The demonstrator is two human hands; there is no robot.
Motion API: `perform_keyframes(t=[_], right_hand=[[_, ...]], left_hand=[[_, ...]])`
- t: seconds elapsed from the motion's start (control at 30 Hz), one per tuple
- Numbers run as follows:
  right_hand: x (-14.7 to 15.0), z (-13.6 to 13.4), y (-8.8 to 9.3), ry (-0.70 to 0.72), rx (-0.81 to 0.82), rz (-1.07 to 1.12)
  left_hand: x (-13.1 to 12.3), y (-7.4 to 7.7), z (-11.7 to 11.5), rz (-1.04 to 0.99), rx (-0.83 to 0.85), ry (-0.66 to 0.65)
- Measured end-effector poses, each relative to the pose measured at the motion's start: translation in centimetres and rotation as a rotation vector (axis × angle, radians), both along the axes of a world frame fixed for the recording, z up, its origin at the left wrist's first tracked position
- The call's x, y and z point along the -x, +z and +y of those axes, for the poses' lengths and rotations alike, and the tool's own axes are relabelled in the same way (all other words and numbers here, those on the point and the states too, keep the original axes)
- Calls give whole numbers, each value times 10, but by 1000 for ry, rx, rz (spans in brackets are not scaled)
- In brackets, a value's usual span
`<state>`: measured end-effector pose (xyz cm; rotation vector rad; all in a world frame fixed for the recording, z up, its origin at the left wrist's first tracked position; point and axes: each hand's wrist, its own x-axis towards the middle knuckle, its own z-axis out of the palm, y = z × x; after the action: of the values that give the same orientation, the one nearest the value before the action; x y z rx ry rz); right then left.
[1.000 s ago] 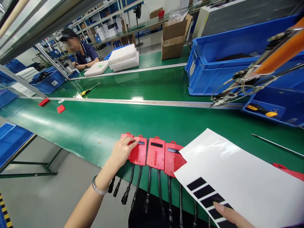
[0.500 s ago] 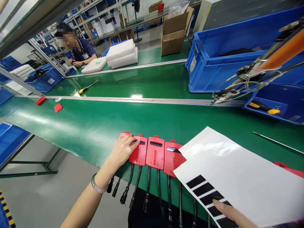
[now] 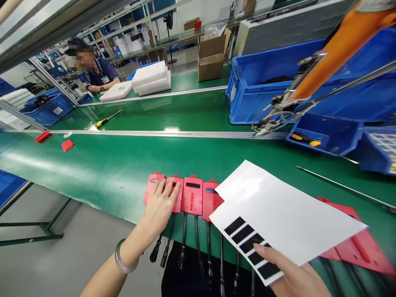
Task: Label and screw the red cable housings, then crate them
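Observation:
My left hand lies with its fingers spread over the two leftmost red plastic device housings. The leftmost housing shows a small display window with digits. Beside the hand is another red housing with a black strip across its window. My right hand grips a white sticker sheet, thumb on top near a column of black rectangular stickers. The sheet partly covers a further red housing. Black cables with connectors hang from the housings over the table edge.
More red housings lie at the right, near a long metal rod. Blue bins and an orange tool stand behind. A yellow-handled screwdriver and red pieces lie left. A person sits across.
My left hand has gone from bent fingers at the second housing's strip to spread fingers across two housings. The leftmost display now shows. The view has swung right, revealing more red housings.

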<state>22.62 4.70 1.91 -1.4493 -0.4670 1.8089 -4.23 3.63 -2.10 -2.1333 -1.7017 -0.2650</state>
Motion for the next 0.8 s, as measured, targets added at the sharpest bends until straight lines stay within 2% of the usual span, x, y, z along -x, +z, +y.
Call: perform_keyframes(t=[0.07,0.13,0.2,0.27,0.37,0.5,0.57,0.7,0.8], right_hand=[[4,-3,5,-43,33,26],[10,-6,11,-69,55,71],[14,-10,16,-51,59,114],[16,-14,20,-2,57,131],[13,-18,20,136,-32,76],[6,-18,15,404,-268,-174],[6,-15,14,505,-315,-254],[20,-3,17,621,-311,-235],[42,19,24,629,-161,-18]], left_hand=[[-22,13,-8,-260,-37,-80],[-44,26,-16,-509,-37,-245],[-61,35,-22,-625,-11,-374],[-71,40,-24,-628,-15,-415],[-72,41,-23,-645,-11,-427],[-63,37,-25,-728,95,-450],[-59,36,-30,-765,139,-442],[-48,38,-42,-929,246,-371],[-29,40,-42,-1169,318,-241]])
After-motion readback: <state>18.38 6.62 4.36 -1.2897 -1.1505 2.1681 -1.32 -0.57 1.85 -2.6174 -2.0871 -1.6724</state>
